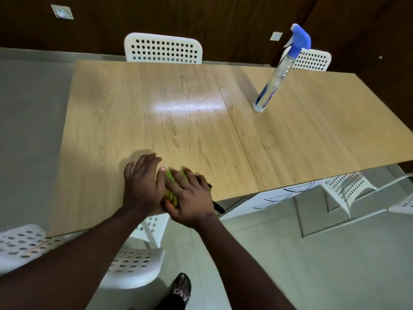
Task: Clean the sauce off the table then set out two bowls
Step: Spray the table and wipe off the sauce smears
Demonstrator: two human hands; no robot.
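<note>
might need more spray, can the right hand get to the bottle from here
Probably, with a stretch. Nothing lies on the table between the right hand and the bottle, which stands at the far right. The hand holds the cloth now.

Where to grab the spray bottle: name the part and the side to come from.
Grip the spray bottle round its slim clear body, just under the blue trigger head. Come from the near side: it stands upright with bare table around it, and the trigger faces left.
</note>
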